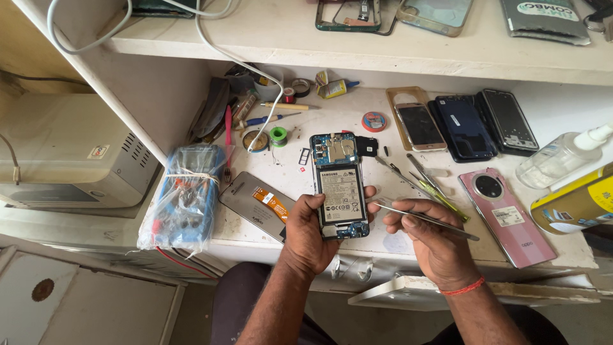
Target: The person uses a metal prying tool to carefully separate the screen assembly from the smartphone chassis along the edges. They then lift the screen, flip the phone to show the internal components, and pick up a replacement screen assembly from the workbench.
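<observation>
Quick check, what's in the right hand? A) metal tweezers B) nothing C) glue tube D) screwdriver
A. The right hand pinches thin metal tweezers, their tips pointing at the opened phone that the left hand grips; the screwdrivers lie on the bench.

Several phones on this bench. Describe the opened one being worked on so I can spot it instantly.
On the white workbench, look at the front edge, where the left hand grips the opened phone upright. The right hand points tweezers at its side. Unlike the closed phones nearby, its back is off, baring a battery and blue circuit boards.
</observation>
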Action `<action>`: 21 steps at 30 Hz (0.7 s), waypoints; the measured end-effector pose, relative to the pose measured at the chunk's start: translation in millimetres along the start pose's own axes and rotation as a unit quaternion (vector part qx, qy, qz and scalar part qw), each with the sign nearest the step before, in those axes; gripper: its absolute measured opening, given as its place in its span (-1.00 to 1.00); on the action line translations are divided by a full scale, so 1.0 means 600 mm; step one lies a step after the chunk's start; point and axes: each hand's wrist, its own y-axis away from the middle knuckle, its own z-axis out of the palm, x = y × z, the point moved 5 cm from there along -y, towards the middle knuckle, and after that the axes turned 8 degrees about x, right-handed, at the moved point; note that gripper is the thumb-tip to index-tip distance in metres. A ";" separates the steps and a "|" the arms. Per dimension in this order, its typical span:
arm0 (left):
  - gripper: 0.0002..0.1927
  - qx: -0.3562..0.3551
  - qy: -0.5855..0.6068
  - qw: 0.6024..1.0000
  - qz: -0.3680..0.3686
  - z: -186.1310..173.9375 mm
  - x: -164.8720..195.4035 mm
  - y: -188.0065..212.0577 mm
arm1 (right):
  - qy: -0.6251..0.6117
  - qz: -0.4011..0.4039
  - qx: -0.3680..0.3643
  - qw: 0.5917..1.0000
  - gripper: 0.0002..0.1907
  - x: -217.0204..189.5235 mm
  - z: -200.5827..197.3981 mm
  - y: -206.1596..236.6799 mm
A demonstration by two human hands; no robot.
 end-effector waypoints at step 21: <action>-0.32 -0.007 -0.034 0.999 0.001 -0.002 -0.005 -0.002 | 0.035 -0.014 -0.008 0.999 -0.66 -0.007 0.014 0.004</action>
